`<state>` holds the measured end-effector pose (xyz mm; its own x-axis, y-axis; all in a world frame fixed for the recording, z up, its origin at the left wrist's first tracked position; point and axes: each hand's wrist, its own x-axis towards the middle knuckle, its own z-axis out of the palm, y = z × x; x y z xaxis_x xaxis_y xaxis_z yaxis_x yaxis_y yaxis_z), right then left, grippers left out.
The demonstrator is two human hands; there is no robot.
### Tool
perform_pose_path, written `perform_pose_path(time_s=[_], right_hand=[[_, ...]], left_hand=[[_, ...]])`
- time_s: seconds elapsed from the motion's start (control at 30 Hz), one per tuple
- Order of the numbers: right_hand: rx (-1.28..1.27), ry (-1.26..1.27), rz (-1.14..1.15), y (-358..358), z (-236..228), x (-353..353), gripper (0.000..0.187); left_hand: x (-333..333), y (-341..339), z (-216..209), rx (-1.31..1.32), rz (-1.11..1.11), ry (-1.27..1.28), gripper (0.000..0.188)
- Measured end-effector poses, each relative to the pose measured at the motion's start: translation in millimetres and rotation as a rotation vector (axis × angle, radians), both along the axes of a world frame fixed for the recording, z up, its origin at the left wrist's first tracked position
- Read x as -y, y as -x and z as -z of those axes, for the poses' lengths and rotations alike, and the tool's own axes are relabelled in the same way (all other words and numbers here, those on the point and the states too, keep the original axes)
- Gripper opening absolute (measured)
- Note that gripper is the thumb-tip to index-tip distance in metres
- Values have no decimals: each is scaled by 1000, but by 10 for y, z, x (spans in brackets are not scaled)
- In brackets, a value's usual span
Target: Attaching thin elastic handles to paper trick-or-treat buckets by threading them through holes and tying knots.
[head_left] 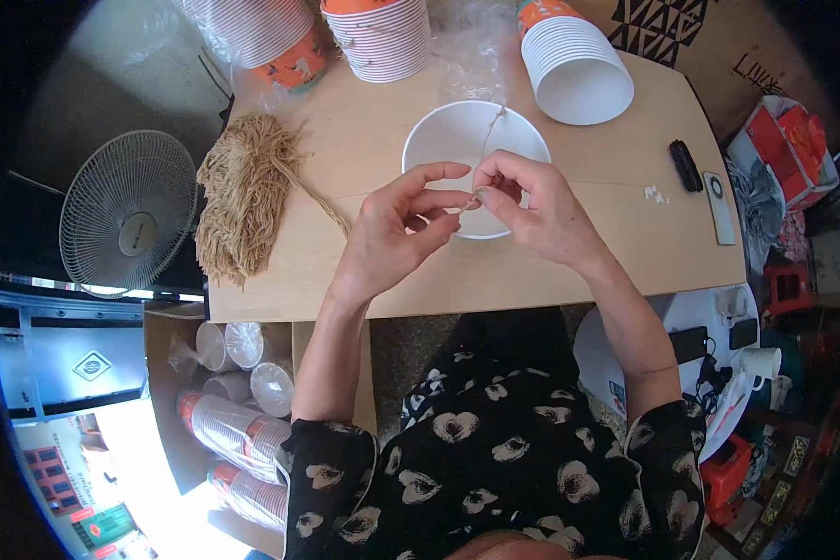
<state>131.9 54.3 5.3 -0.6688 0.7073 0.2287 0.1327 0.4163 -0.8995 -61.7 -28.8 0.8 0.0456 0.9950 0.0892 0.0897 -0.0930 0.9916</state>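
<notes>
A thin tan cord (489, 138) hangs over the far rim of a white paper bucket (439, 140) that stands on the table. Above the bucket's mouth, my left hand (392, 219) and my right hand (543, 213) meet, fingertips pinched on a short bit of cord. Whether both pieces are one cord is hidden by my fingers. To the left lies a thick bundle of tan cords (245, 201), with a few strands trailing toward my left wrist.
Stacked paper buckets (383, 42) with orange patterns line the table's far side; another stack (579, 84) lies tipped over. On the right are a black object (686, 166) and a slim grey device (719, 207). A fan (131, 219) stands left, above a carton of wrapped buckets (233, 434).
</notes>
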Motion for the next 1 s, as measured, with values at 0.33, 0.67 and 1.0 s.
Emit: perform_pose_path(time_s=[0.33,0.67,1.0], right_hand=[[-21,4,43,-48,6,-12,4],[-158,118,63,-76,106,-4,5],[-70,-197,61,-155,-152,84,11]], left_hand=[[-14,-58,-17,-8,-2,-19,51],[-52,-55,0,-88,38,-14,45],[-9,-147,33,-275,-141,-183,13]])
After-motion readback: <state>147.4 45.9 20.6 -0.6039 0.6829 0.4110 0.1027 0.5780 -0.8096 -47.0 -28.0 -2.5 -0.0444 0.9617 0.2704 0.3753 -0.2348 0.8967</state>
